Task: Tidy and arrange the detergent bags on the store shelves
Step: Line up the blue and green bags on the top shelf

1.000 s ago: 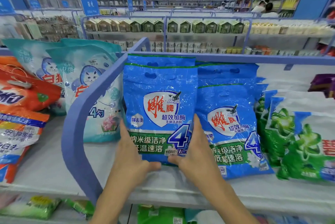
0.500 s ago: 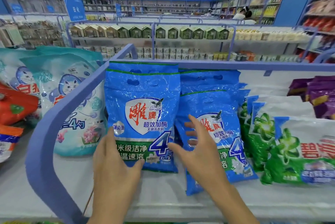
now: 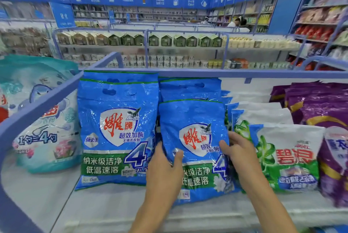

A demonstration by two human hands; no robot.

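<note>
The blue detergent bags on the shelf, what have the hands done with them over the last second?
Both hands let go of the left blue bag and moved right to the right blue bag. The left hand now lies on its lower left, and the right hand has a grip on its right edge. The left bag stays upright in place, and the green and white bags look unmoved.
</note>
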